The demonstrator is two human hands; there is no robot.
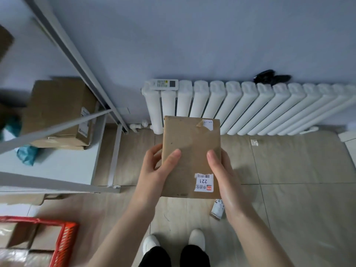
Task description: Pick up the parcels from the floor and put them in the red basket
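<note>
Two white shoes (174, 242) and dark trouser legs stand on the tiled floor (289, 209) at the bottom edge of the view, just below the person's forearms. Both arms reach forward and hold one flat brown cardboard parcel (190, 151) up in the air above the floor, in front of the radiator. The left hand (159, 166) clasps the parcel's left edge, thumb lying on the upper face and fingers curled around behind. The right hand (223, 176) clasps the right edge in the same way, thumb on top, the other fingers hidden behind the cardboard. A white shipping label (204, 183) with a barcode and the number 221 sits on the parcel's near right corner, upside down to the camera; a torn scrap of tape and another bit of label show at its far right corner.

At the lower left corner stands the red basket (64, 239), its slatted wall and rim visible, with several brown parcels already lying inside. A small crumpled paper packet (217, 209) lies on the floor just beside the right wrist. The white radiator (240, 105) runs along the wall, with a white remote control (163, 83) on its left end and a dark object further right on top. To the left, a metal shelf (57, 176) carries a large cardboard box (57, 112) and a teal bag (27, 154).
</note>
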